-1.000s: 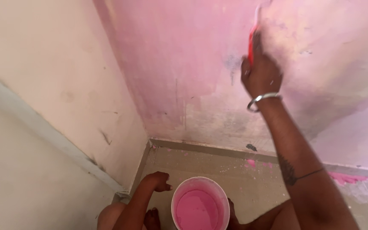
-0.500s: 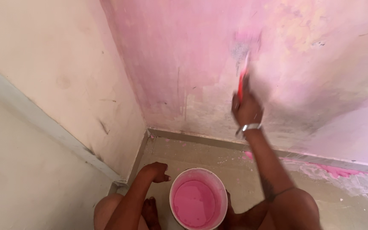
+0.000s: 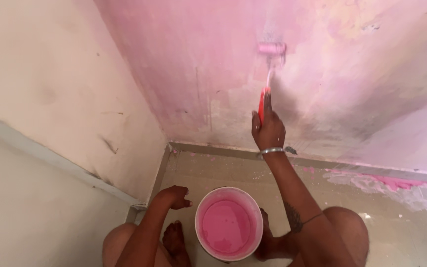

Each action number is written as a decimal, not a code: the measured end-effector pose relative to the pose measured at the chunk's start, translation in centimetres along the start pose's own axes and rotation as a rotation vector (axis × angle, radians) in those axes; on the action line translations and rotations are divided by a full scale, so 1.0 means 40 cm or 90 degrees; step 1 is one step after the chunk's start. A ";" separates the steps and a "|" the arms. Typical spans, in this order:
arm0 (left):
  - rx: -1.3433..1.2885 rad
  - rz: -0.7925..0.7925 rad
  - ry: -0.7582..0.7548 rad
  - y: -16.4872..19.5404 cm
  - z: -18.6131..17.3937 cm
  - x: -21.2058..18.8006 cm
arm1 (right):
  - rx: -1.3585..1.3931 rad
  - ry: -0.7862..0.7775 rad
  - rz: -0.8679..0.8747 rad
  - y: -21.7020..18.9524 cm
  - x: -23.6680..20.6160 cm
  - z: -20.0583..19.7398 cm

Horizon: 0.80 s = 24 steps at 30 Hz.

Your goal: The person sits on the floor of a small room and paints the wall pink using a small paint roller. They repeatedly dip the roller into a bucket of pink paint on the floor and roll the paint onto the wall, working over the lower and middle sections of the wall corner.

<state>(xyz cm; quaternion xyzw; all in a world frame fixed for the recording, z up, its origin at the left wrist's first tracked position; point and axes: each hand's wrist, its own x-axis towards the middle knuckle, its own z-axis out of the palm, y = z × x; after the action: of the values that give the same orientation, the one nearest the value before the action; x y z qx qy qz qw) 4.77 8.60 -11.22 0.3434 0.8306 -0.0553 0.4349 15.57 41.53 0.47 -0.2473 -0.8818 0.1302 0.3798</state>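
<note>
My right hand (image 3: 269, 129) grips the red handle of a small paint roller (image 3: 271, 49), whose pink head presses against the pink-painted wall (image 3: 352, 74) ahead. A metal bangle circles that wrist. My left hand (image 3: 174, 196) hangs loosely curled and holds nothing, just left of a white bucket (image 3: 199, 211) of pink paint standing on the floor between my knees. My bare feet flank the bucket.
A cream wall (image 3: 50, 89) with a grey ledge runs along the left and meets the pink wall in a corner. Pink paint spills (image 3: 396, 183) mark the beige floor at the right along the baseboard.
My right hand has come down the wall with the roller, from high up to about mid-height. The left hand stays beside the bucket.
</note>
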 end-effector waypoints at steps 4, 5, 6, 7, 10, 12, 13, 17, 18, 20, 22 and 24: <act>0.010 0.000 -0.006 0.002 -0.003 0.006 | 0.011 -0.054 0.023 0.013 -0.017 0.006; 0.010 -0.002 -0.005 0.002 -0.005 0.007 | 0.003 -0.086 0.048 0.018 -0.041 0.017; 0.012 0.003 0.001 0.003 -0.005 0.007 | -0.004 -0.119 0.073 0.020 -0.078 0.033; 0.014 0.006 0.006 0.003 -0.004 0.008 | -0.010 -0.153 0.098 0.023 -0.111 0.051; 0.015 0.018 0.003 0.004 0.001 0.014 | -0.029 -0.131 0.045 0.044 -0.180 0.088; 0.014 0.018 -0.014 0.002 0.006 0.018 | -0.026 -0.095 0.022 0.051 -0.179 0.102; 0.016 0.015 -0.026 0.002 0.007 0.021 | -0.026 -0.077 0.012 0.052 -0.166 0.103; 0.006 -0.012 -0.027 -0.006 0.006 0.027 | 0.034 -0.030 -0.011 0.047 -0.058 0.079; 0.010 -0.010 -0.021 -0.008 0.005 0.027 | 0.041 -0.004 -0.025 0.044 -0.040 0.073; 0.019 -0.003 -0.010 -0.011 0.005 0.026 | 0.032 0.003 -0.027 0.040 -0.025 0.070; 0.018 -0.005 -0.013 -0.010 0.007 0.027 | 0.002 -0.034 -0.002 0.039 -0.048 0.079; 0.016 -0.008 -0.015 -0.012 0.009 0.028 | -0.028 -0.108 0.047 0.045 -0.102 0.096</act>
<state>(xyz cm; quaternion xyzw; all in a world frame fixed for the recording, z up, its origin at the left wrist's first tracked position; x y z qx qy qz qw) 4.29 8.69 -12.38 0.3430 0.8267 -0.0727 0.4401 15.76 40.70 -5.38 -0.2758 -0.9038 0.1453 0.2932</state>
